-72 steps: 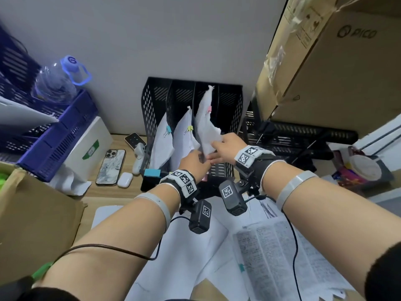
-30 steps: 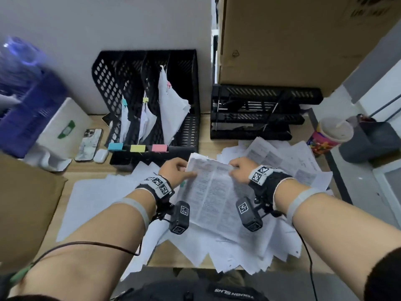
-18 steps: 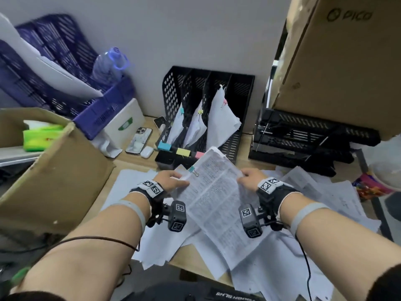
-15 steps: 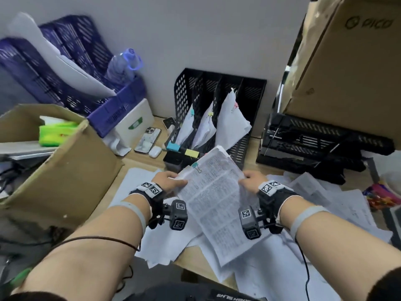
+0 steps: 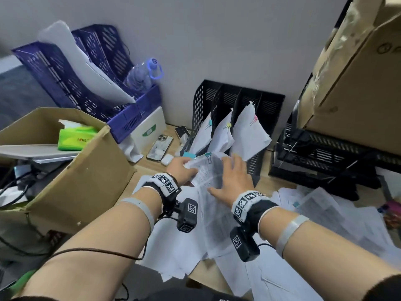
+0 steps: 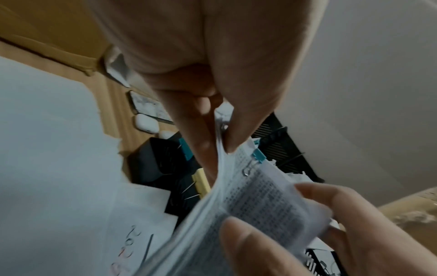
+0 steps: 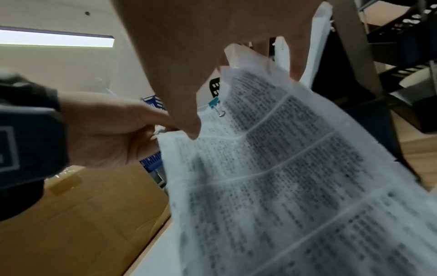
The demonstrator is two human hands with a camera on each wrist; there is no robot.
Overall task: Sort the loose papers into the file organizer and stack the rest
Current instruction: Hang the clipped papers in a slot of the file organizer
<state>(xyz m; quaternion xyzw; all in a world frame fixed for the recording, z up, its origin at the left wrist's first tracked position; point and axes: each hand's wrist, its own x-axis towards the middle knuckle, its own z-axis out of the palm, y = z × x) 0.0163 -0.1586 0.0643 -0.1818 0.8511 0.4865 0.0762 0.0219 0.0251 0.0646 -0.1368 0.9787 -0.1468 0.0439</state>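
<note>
A printed paper bundle [image 5: 208, 172] with a teal binder clip [image 5: 208, 154] is lifted just in front of the black file organizer [image 5: 269, 105]. My left hand [image 5: 189, 166] pinches the bundle's top left corner between thumb and fingers, seen close in the left wrist view [image 6: 221, 142]. My right hand [image 5: 232, 170] lies flat on the printed face with straight, spread fingers [image 7: 298, 61]. The organizer's three slots hold clipped papers with teal, yellow and pink clips. Loose papers [image 5: 325, 213] cover the desk below.
An open cardboard box [image 5: 71, 170] with a green tissue pack [image 5: 76, 137] stands at the left. Purple crates [image 5: 130, 114], a phone [image 5: 159, 146] and an earbud case [image 5: 167, 160] lie left of the organizer. Black trays [image 5: 325, 153] under a big carton [image 5: 358, 83] stand right.
The bundle has moved up from the desk pile toward the organizer's front. My right hand has left its corner grip and now lies flat on the sheet. The left hand keeps its pinch.
</note>
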